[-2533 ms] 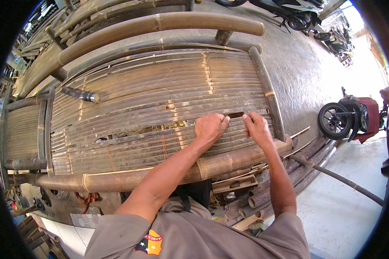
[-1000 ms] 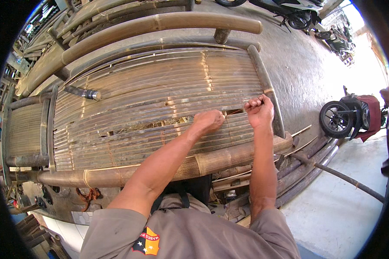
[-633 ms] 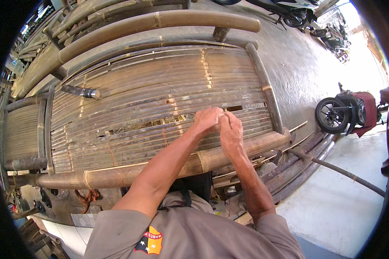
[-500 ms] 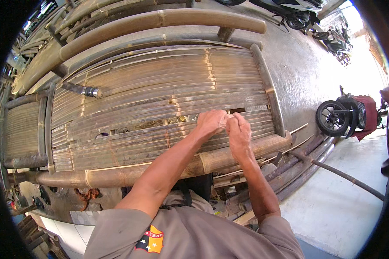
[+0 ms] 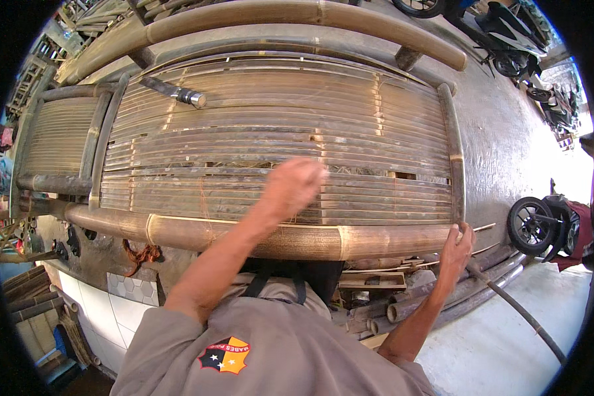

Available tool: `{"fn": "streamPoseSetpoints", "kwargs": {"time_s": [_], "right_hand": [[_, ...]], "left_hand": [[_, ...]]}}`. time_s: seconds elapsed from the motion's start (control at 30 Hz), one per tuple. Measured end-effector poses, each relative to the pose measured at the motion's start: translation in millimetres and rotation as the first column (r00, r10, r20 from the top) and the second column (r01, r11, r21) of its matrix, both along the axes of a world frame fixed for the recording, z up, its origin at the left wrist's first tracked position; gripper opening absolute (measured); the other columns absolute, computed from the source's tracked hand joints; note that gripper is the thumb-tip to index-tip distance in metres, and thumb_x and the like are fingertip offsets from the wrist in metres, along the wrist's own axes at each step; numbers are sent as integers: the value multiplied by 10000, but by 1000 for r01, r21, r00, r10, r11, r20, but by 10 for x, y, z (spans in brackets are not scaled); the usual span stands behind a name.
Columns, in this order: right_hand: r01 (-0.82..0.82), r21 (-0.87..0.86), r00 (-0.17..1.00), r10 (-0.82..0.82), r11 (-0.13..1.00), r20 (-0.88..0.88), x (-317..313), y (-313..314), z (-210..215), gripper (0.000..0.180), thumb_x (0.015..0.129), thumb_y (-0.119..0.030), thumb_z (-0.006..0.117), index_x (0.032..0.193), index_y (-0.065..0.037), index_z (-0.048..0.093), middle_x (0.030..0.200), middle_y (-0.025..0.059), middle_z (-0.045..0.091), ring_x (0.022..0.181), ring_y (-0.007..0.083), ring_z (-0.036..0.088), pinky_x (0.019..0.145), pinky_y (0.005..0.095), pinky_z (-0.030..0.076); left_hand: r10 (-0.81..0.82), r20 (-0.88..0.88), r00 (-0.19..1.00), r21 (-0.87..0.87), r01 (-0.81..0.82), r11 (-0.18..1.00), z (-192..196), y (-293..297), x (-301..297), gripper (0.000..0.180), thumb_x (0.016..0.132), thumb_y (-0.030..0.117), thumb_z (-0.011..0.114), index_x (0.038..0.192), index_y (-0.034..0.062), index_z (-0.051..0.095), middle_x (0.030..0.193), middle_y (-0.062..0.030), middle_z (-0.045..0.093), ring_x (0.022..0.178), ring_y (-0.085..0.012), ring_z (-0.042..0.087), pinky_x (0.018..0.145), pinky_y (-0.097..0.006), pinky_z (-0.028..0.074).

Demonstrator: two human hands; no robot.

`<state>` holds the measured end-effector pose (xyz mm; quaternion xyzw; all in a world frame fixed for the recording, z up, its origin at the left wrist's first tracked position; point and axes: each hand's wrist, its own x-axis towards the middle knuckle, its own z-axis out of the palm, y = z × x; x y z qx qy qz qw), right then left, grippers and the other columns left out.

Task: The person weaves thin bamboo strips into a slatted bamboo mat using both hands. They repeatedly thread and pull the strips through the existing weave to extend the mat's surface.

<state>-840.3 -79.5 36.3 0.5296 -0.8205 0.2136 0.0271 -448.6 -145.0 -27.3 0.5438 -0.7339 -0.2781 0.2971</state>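
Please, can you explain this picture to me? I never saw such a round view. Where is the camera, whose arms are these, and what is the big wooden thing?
The camera sits on a person's head and looks down, so the arms that come in from the lower edge are that person's own. The wide lens bends straight edges, which makes the picture look round.

The big thing is a bamboo bench: many thin slats laid side by side inside a frame of thick bamboo poles. The front pole runs across just before the person.

The left hand rests on the slats near the middle; it is blurred, and whether it holds anything cannot be told. The right hand grips the right end of the frame.

A dark tool with a metal tip lies on the slats at upper left. Loose bamboo poles lie on the ground below, and a motorbike stands at right.
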Motion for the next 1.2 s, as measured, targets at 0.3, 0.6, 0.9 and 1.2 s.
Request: {"fn": "streamPoseSetpoints", "kwargs": {"time_s": [0.3, 0.6, 0.9, 1.2], "right_hand": [[-615, 179, 787, 585, 768, 195, 1922, -139, -166, 365, 1049, -391, 566, 1046, -39, 660, 1025, 166, 667, 1020, 344, 639, 886, 506, 504], [-646, 405, 750, 637, 647, 180, 2784, -407, -413, 387, 981, -398, 626, 871, -31, 682, 822, 200, 749, 750, 379, 752, 680, 490, 590], [-720, 271, 693, 639, 638, 334, 2610, -571, -560, 264, 950, -260, 606, 912, -16, 699, 739, 203, 725, 675, 355, 742, 650, 475, 602], [-607, 184, 108, -149, 773, 983, 2385, -705, -414, 222, 1037, -167, 535, 1017, 17, 657, 837, 141, 715, 673, 185, 708, 570, 297, 561]], "left_hand": [[45, 253, 967, 37, -56, 998, -87, 47, 572, 349, 1019, 379, 585, 1147, 106, 760, 1105, -135, 759, 1007, -355, 715, 867, -458, 567], [-61, 296, 953, 329, -42, 943, -77, -130, 718, 408, 989, 538, 541, 1189, 261, 766, 1050, -142, 764, 990, -382, 709, 879, -507, 545], [-92, 348, 933, 267, -4, 964, -130, -86, 696, 406, 991, 528, 563, 1263, 266, 713, 1077, -118, 766, 1000, -360, 717, 859, -493, 551], [-141, 414, 899, 298, 13, 955, -11, -115, 601, 585, 859, 651, 687, 1229, 199, 721, 1020, -135, 770, 972, -359, 728, 787, -500, 557]]}}
